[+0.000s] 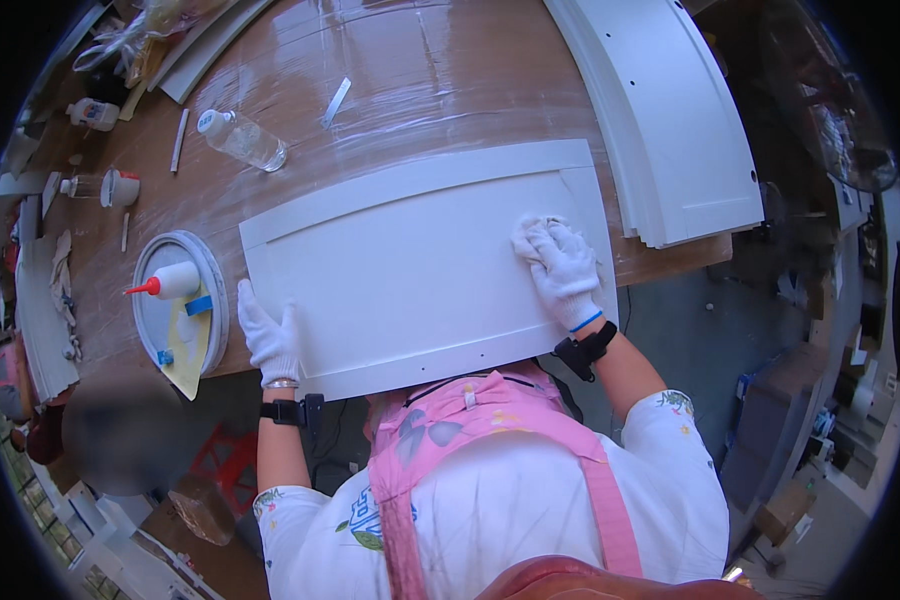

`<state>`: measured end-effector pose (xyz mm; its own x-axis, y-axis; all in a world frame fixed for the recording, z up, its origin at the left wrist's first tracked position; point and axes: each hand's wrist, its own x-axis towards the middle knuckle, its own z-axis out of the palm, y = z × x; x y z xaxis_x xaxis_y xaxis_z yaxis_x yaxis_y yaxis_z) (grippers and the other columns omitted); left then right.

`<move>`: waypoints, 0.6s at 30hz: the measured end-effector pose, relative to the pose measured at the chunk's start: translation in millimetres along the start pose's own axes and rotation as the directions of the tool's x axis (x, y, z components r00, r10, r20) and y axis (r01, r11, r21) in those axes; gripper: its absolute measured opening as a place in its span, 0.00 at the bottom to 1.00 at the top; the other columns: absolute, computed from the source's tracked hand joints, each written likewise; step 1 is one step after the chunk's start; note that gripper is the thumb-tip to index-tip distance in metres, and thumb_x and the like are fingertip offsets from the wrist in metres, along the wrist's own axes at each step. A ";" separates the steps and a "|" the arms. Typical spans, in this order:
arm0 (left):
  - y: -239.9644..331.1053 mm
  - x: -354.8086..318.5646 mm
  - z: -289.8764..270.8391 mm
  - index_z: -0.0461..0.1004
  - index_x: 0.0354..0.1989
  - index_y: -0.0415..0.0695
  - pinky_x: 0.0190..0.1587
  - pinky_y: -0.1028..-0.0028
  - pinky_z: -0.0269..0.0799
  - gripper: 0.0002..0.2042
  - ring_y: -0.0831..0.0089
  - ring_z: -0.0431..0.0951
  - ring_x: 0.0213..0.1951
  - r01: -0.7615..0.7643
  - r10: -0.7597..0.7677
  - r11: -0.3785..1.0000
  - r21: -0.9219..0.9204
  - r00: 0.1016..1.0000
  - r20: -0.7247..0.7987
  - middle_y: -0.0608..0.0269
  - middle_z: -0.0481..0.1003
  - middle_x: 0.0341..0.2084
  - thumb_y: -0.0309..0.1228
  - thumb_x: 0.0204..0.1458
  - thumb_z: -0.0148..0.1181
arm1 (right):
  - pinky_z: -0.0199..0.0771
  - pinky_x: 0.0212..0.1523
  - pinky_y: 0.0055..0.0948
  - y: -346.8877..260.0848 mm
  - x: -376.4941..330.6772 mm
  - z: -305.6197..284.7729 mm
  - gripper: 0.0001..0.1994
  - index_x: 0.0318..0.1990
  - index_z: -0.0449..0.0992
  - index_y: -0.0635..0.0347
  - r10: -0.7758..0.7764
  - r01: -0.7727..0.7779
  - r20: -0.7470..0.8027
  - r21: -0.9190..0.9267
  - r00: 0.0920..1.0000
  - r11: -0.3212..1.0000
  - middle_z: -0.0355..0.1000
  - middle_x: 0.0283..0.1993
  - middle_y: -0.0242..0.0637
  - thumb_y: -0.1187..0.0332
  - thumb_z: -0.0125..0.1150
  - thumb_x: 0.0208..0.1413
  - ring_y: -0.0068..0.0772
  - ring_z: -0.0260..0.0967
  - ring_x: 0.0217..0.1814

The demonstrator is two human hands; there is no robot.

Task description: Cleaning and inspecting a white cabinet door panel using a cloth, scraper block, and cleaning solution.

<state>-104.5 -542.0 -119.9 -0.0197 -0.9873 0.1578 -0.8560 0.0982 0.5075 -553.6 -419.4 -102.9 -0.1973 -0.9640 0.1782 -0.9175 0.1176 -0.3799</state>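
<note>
A white framed panel (pixel 420 260) lies on the table, its near edge by my waist. My left hand (pixel 270 335), in a white knit glove, holds the panel's left edge, thumb over the face and fingers along the outside. Near the panel's right end, my right hand (pixel 567 275), also gloved, grips a crumpled white cloth (pixel 540 232) against the surface. The glove hides part of the cloth.
On the brown table (pixel 390 115), left of the panel, a round lid (pixel 222 320) carries a red-tipped glue bottle (pixel 178 280). A clear bottle (pixel 245 142) lies beyond the panel. Stacked white panels (pixel 670 130) sit at right. A red stool (pixel 228 465) stands below left.
</note>
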 end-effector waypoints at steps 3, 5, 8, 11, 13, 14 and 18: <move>-26.2 -26.2 2.1 0.49 0.72 0.41 0.70 0.53 0.50 0.41 0.43 0.54 0.69 0.005 -0.011 0.992 0.128 0.999 0.042 0.40 0.55 0.68 0.38 0.52 0.65 | 0.70 0.57 0.35 -3.9 38.3 -13.9 0.16 0.51 0.79 0.59 0.125 -0.093 -0.059 0.381 0.990 0.920 0.75 0.49 0.44 0.77 0.60 0.54 0.44 0.71 0.55; -44.4 -37.5 7.1 0.49 0.72 0.41 0.71 0.52 0.47 0.41 0.42 0.52 0.70 0.042 -0.052 0.991 0.130 0.996 0.072 0.40 0.54 0.69 0.40 0.53 0.64 | 0.71 0.56 0.38 10.5 72.0 -22.0 0.14 0.50 0.78 0.58 0.158 -0.101 -0.135 0.356 0.978 0.929 0.75 0.47 0.43 0.73 0.60 0.56 0.47 0.71 0.54; -62.0 -40.9 17.1 0.51 0.72 0.41 0.72 0.49 0.43 0.39 0.40 0.50 0.70 -0.188 0.155 0.912 0.365 0.981 0.117 0.38 0.52 0.69 0.45 0.55 0.59 | 0.70 0.56 0.40 65.9 114.9 -9.8 0.13 0.49 0.78 0.58 0.231 -0.216 -0.117 0.132 0.966 0.967 0.75 0.47 0.44 0.69 0.59 0.57 0.49 0.71 0.54; -57.8 -44.0 13.5 0.52 0.71 0.41 0.72 0.47 0.40 0.38 0.39 0.50 0.71 -0.194 0.153 0.907 0.374 0.979 0.136 0.37 0.51 0.69 0.48 0.57 0.55 | 0.70 0.52 0.47 17.3 128.6 21.0 0.13 0.46 0.76 0.56 0.209 -0.226 -0.091 -0.298 0.974 0.927 0.74 0.43 0.47 0.59 0.52 0.62 0.53 0.70 0.49; -51.2 -40.2 14.9 0.53 0.71 0.41 0.72 0.46 0.40 0.37 0.38 0.50 0.70 -0.229 0.192 0.905 0.358 0.972 0.136 0.36 0.51 0.69 0.47 0.58 0.55 | 0.69 0.48 0.50 -37.8 138.8 63.2 0.10 0.41 0.75 0.52 0.077 -0.061 0.036 -0.319 0.996 0.946 0.72 0.44 0.46 0.59 0.52 0.61 0.56 0.69 0.47; -54.1 -43.9 12.6 0.53 0.71 0.41 0.72 0.46 0.40 0.37 0.38 0.50 0.70 -0.216 0.175 0.909 0.357 0.974 0.142 0.36 0.51 0.69 0.47 0.58 0.55 | 0.70 0.48 0.49 -95.0 136.9 66.9 0.09 0.40 0.75 0.51 -0.083 0.089 0.063 -0.101 0.995 0.991 0.72 0.44 0.43 0.59 0.54 0.60 0.53 0.69 0.47; -45.0 -36.1 14.9 0.55 0.71 0.42 0.72 0.46 0.40 0.34 0.38 0.50 0.70 -0.213 0.180 0.923 0.320 0.975 0.130 0.37 0.52 0.69 0.46 0.59 0.53 | 0.72 0.47 0.45 -177.0 144.3 102.7 0.08 0.37 0.76 0.53 -0.348 0.346 0.094 0.042 0.933 0.937 0.72 0.41 0.41 0.62 0.62 0.53 0.47 0.71 0.46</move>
<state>-73.0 -512.7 -161.0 -0.2401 -0.9613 0.1351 -0.9514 0.2607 0.1637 -384.3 -603.8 -103.1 0.1680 -0.9625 0.2131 -0.9136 -0.2332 -0.3330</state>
